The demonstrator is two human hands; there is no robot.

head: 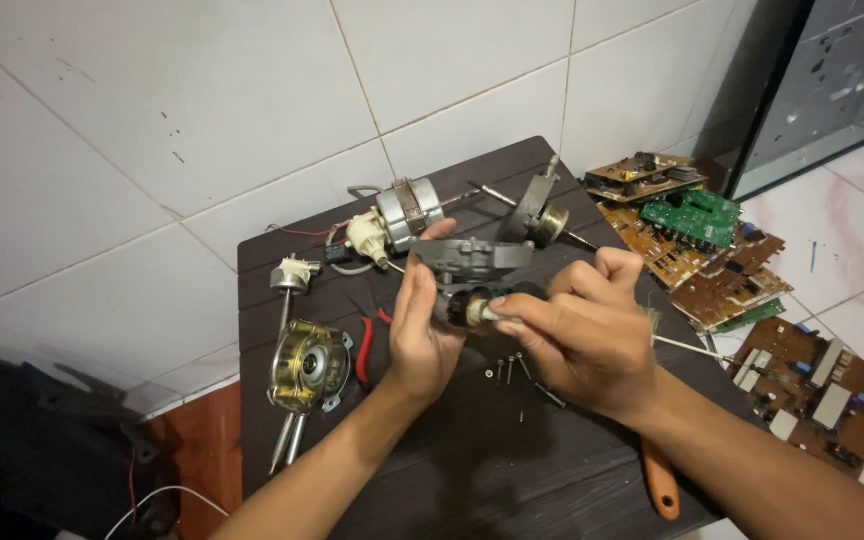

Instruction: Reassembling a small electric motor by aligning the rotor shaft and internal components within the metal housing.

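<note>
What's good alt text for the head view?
Two bare hands, left hand and right hand, hold a grey motor part over a dark table. Around them lie fan motors, loose screws, red-handled pliers and circuit boards.

Motors (309, 365) left on table (472, 470); circuit boards (712, 250) right.

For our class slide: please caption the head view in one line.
Left hand and right hand hold a grey motor part above a dark table.
</note>
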